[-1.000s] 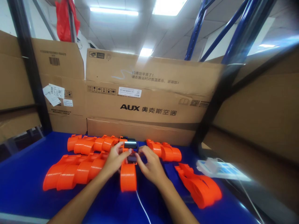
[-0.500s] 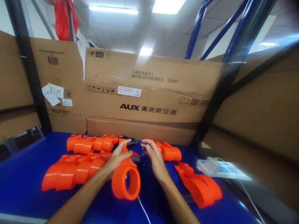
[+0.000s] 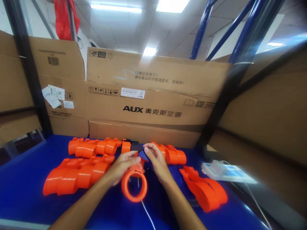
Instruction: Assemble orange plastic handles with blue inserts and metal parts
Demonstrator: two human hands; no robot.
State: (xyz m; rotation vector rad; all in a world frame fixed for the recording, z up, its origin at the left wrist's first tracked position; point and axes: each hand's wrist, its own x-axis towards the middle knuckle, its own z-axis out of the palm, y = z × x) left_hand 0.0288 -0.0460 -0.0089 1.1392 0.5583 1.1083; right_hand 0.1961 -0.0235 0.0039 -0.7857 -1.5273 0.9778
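Both hands meet over the middle of the blue desk (image 3: pixel 28 188), close to its back edge. The left hand (image 3: pixel 122 166) has its fingers curled around the top of an orange plastic shell (image 3: pixel 134 183), holding it tilted so that its round open mouth faces toward the person, with the desk showing through the ring. The right hand (image 3: pixel 155 163) is just beside it, with thumb and fingertips pinched together on a small dark blue piece (image 3: pixel 144 155) at the upper end of the shell, where a small black block (image 3: pixel 136 147) sits right above the fingers. How the blue piece and the black block join the shell I cannot tell, as the fingers cover the spot.

A thin white cable (image 3: pixel 147 215) runs from under the shell toward the near edge of the desk. More orange shells lie in two rows (image 3: pixel 79 172) toward the left side, a pair (image 3: pixel 171 155) lies along the back edge just right of the hands, and one more (image 3: pixel 206 191) lies near the right edge. A white power strip (image 3: pixel 226 174) rests at the right edge. Brown cardboard boxes (image 3: pixel 153 105) stand along the back of the desk
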